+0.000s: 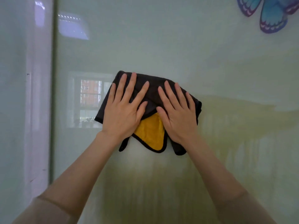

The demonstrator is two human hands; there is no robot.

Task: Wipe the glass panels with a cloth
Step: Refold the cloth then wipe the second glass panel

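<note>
A dark grey cloth (151,92) with yellow underside; a blue, purple-edged butterfly decal (268,13).

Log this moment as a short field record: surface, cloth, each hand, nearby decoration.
surface: frosted glass panel, upright, vertical frame at its left
cloth: dark cloth with a yellow underside folded out at the bottom, flat against the panel
left hand: open palm, fingers spread on the cloth
right hand: the same, beside it
decoration: blue butterfly sticker, upper right
</note>
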